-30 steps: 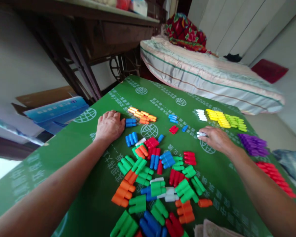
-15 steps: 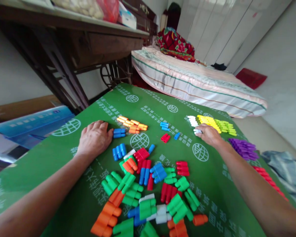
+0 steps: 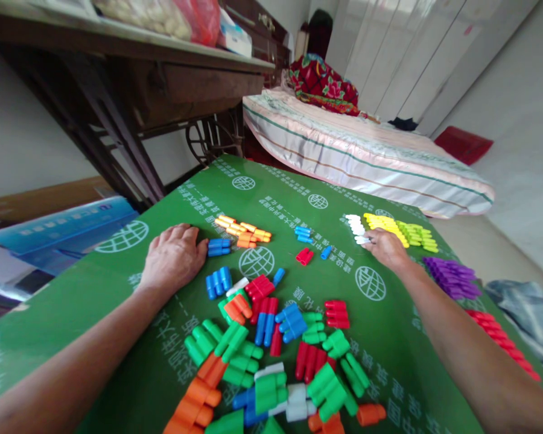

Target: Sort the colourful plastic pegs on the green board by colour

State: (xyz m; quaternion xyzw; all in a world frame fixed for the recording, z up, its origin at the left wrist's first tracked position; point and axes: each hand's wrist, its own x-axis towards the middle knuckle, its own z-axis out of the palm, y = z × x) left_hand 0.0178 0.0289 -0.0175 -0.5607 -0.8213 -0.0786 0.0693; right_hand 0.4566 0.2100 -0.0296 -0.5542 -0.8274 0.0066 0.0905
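Observation:
My left hand (image 3: 174,256) rests on the green table with its fingers apart, beside a blue block (image 3: 219,246). At the right, the fingers of my right hand (image 3: 384,246) pinch a white block (image 3: 362,239) at the near end of a row of white blocks (image 3: 355,223). Just beyond that hand lie yellow blocks (image 3: 386,227) and lime green blocks (image 3: 417,235). Orange blocks (image 3: 242,229) lie beyond my left hand. A mixed pile of green (image 3: 270,389), red, blue, orange and white blocks covers the near middle.
Purple blocks (image 3: 452,277) and a red row (image 3: 504,343) lie along the right side of the table (image 3: 280,205). A wooden desk (image 3: 199,78) stands at the left, and a bed (image 3: 366,135) is beyond the far edge.
My right hand has moved slightly, and the white block in its fingers now lies closer against the white row. My left hand has stayed in place.

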